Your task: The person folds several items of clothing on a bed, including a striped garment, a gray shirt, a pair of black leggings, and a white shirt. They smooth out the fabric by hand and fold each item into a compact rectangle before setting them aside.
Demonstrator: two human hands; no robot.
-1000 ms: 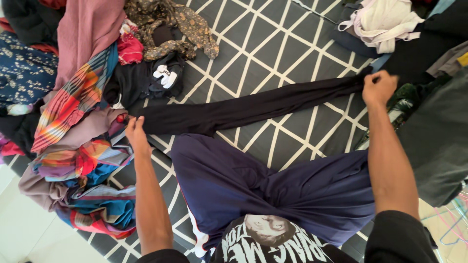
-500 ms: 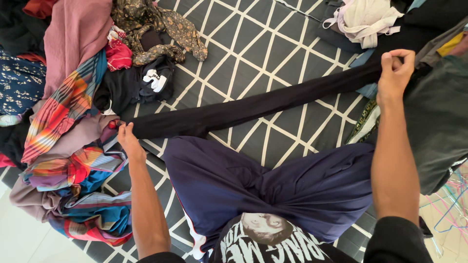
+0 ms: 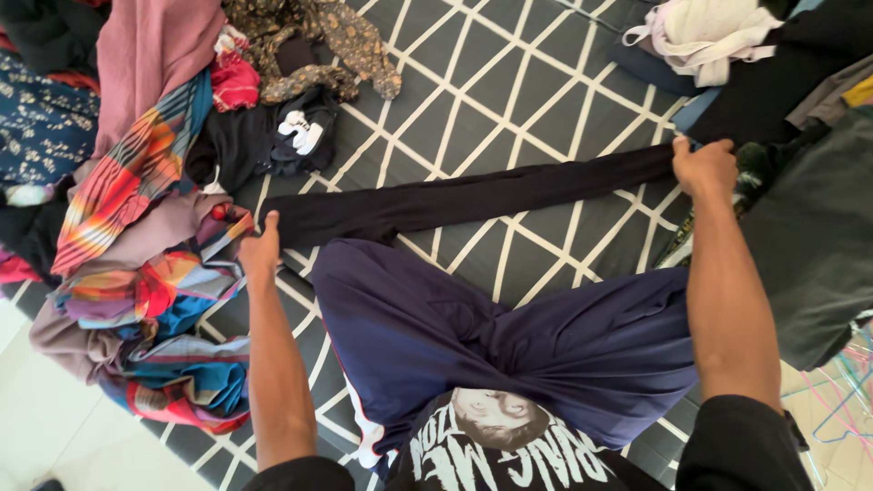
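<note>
A long narrow black garment (image 3: pixel 473 197) lies stretched flat across the grey mat (image 3: pixel 509 82) with white line pattern. My left hand (image 3: pixel 260 250) grips its left end beside the heap of clothes. At the other end my right hand (image 3: pixel 704 167) holds the cloth pinched, close to a dark pile. My legs in dark blue trousers (image 3: pixel 509 350) are crossed on the mat just below the garment.
A heap of colourful clothes (image 3: pixel 145 227) fills the left side, with a pink cloth (image 3: pixel 150 55) and a brown patterned garment (image 3: pixel 318 41) on top. A white garment (image 3: pixel 705 36) and dark and grey cloths (image 3: pixel 818 245) are piled at the right. Wire hangers (image 3: pixel 841 400) lie at the lower right.
My right hand has come down from its raised spot, bringing the garment's right end onto the mat. The left hand has stayed at the left end.
</note>
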